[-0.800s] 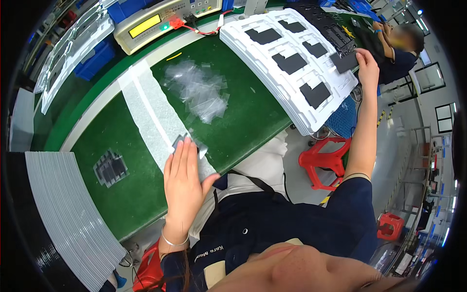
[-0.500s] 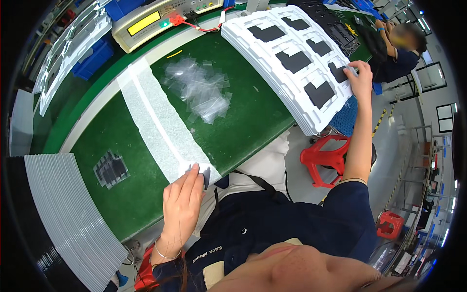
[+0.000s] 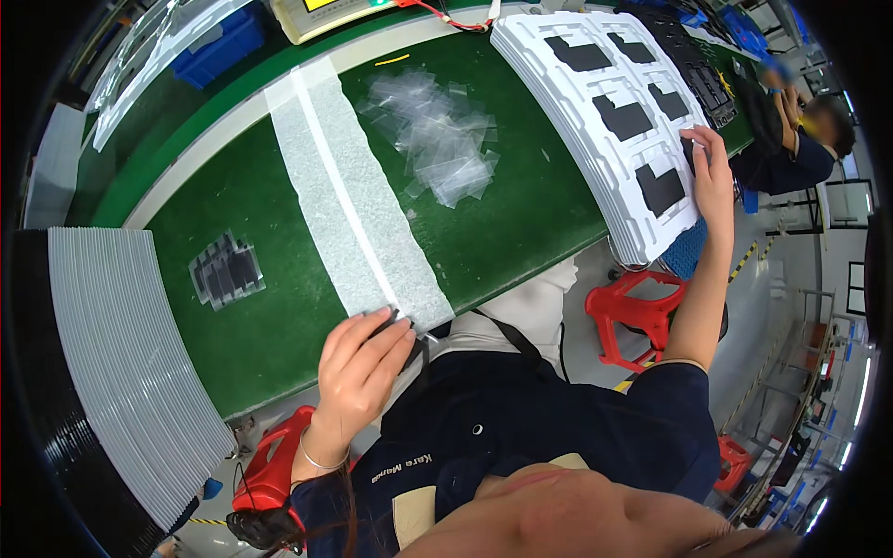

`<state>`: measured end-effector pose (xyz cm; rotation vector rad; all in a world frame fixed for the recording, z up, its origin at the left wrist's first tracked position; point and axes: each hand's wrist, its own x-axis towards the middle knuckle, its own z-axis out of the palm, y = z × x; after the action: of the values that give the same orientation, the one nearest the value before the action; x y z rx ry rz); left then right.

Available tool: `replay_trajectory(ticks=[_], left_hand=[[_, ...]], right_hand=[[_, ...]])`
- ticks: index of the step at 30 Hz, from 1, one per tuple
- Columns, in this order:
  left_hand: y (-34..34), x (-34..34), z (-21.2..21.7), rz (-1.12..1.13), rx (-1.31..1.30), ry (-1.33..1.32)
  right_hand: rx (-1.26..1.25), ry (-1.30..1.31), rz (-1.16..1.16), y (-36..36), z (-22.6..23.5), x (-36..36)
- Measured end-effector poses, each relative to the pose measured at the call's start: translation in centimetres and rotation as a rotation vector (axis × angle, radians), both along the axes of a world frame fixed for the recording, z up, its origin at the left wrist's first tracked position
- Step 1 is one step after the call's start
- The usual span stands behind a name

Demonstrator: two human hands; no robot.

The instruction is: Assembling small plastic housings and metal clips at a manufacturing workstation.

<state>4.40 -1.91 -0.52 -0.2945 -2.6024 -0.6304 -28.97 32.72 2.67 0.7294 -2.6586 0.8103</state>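
Observation:
My right hand [image 3: 714, 191] is at the right edge of a white moulded tray [image 3: 595, 172], pinching a flat black piece [image 3: 688, 152] that is mostly hidden by the fingers. Several black notched pieces [image 3: 659, 190] lie in the other pockets of the tray. At the near end of a white textured strip [image 3: 358, 214] is my left hand [image 3: 365, 370], its fingers closed on a small dark piece [image 3: 383, 324], of which only edges show.
A pile of clear film pieces [image 3: 437, 139] lies on the green table [image 3: 521, 177]. To the left are dark film-backed strips [image 3: 226, 270] and a large stack of grey sheets [image 3: 130, 325]. A red stool [image 3: 619, 312] stands below the tray; a co-worker [image 3: 805, 144] sits far right.
The black piece under my right hand has come out of its pocket and tilted up in my fingers. My left fingers have drawn together around the small dark piece. The view has shifted.

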Motion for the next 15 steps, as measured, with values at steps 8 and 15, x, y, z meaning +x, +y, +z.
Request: replay_trajectory(ticks=[8, 15], left_hand=[[-0.5, -1.0, 0.7, 0.061, 0.130, 0.138], [0.3, -2.1, -0.2, 0.044, 0.310, 0.273]], right_hand=[[0.010, 0.056, -0.020, 0.6, 0.5, -0.2], [-0.649, -0.531, 0.648, -12.0, -0.4, 14.9]])
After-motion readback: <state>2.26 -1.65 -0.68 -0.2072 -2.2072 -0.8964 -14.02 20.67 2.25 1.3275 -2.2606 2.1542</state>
